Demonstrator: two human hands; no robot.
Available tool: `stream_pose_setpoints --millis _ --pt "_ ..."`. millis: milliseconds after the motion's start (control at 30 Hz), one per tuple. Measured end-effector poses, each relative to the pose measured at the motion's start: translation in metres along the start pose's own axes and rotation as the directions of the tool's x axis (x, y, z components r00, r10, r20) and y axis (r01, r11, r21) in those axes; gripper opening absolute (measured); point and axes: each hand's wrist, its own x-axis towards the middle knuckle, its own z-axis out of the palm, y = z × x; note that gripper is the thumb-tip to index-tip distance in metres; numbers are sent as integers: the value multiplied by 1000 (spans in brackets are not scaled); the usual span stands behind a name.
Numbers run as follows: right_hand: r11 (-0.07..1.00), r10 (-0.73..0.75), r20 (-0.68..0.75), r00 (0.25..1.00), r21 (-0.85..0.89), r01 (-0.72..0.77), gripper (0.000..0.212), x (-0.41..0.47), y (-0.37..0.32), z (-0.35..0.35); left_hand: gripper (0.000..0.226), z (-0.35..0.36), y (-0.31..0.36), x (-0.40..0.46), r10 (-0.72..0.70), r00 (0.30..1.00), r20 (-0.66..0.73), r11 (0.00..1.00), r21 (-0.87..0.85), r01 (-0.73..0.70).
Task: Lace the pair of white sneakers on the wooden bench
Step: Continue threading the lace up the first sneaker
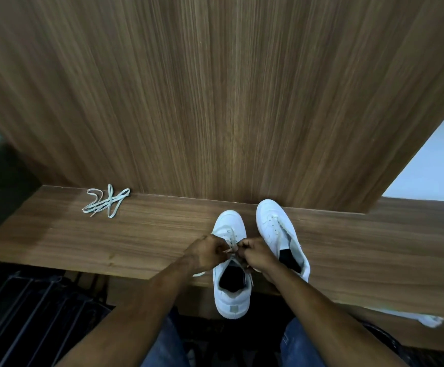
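Two hands work the lace of the left white sneaker on the wooden bench.

The left hand (pixel 208 252) and right hand (pixel 255 253) both have their fingers curled, pinching the lace (pixel 232 238) over the middle of the near sneaker (pixel 230 263), whose heel hangs past the near edge of the bench (pixel 141 234). The second sneaker (pixel 281 234) stands just to its right, toe at the back panel (pixel 215 102). A loose lace (pixel 107 202) lies far left on the bench.
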Motion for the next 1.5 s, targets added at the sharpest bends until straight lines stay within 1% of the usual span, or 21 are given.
stream_pose_setpoints --millis 33,67,167,233,267,367,467,567,667,733,767,833,900,1033,1100,1167,1233,1333,1400,1433,1500 --pt "999 10 13 1000 31 -10 20 -1 -1 0 16 0 -1 -3 23 999 -25 989 145 -19" --pt "998 24 25 999 57 -25 20 -1 -2 0 18 0 -1 -5 51 997 -56 975 221 -37" --pt "987 101 39 994 121 -105 20 0 -7 -3 25 0 0 -6 256 961 -101 895 400 -197" --pt "981 120 42 992 151 -125 20 0 -11 -6 28 -2 1 -4 380 922 -68 817 492 -301" --pt "980 114 40 993 157 -119 18 1 -12 -7 29 -4 2 -3 396 917 -44 807 494 -324" --pt "991 51 -2 999 122 -50 14 2 -9 -10 27 -7 2 2 344 939 -5 856 413 -312" --pt "991 -128 -35 991 -41 126 20 4 -2 -9 23 -7 6 2 252 966 -65 939 257 -228" --pt "916 -324 26 946 -242 320 18 4 8 -6 18 -9 10 -1 91 990 -104 993 89 -81" --pt "864 -379 13 925 -354 358 20 5 13 -3 23 -9 12 2 17 996 -88 1000 25 -15" --pt "860 -366 -13 931 -388 332 16 6 12 -1 24 -6 13 4 -20 996 -89 999 48 25" --pt "879 -343 -16 939 -359 314 13 6 11 1 22 -6 14 5 -41 993 -110 995 87 51" --pt "963 -210 -10 978 -174 205 17 4 6 1 21 -4 13 4 -52 984 -169 985 155 78" --pt "999 -39 34 999 21 38 27 1 3 0 20 1 12 4 -37 977 -209 983 168 73" --pt "966 96 124 988 229 -123 26 2 4 0 18 13 15 -3 -70 949 -307 992 82 99" --pt "943 135 122 983 288 -166 27 2 3 1 14 17 12 -7 -12 935 -354 988 143 67" --pt "930 158 119 980 316 -189 27 1 3 2 18 18 8 -10 88 948 -306 975 223 -19" --pt "930 173 111 979 310 -199 27 0 2 2 22 17 7 -13 140 958 -248 968 238 -80" --pt "944 175 98 980 266 -195 26 -1 0 1 21 14 9 -12 89 966 -242 980 193 -42" --pt "955 165 101 981 232 -185 26 -1 -1 0 18 8 12 -9 62 972 -227 976 220 -11" --pt "960 164 98 981 214 -182 26 -2 -2 -1 21 5 17 -7 50 980 -193 970 245 -1" --pt "966 165 79 983 188 -178 24 -2 -3 -1 40 -3 27 -3 -42 993 -107 967 245 67"
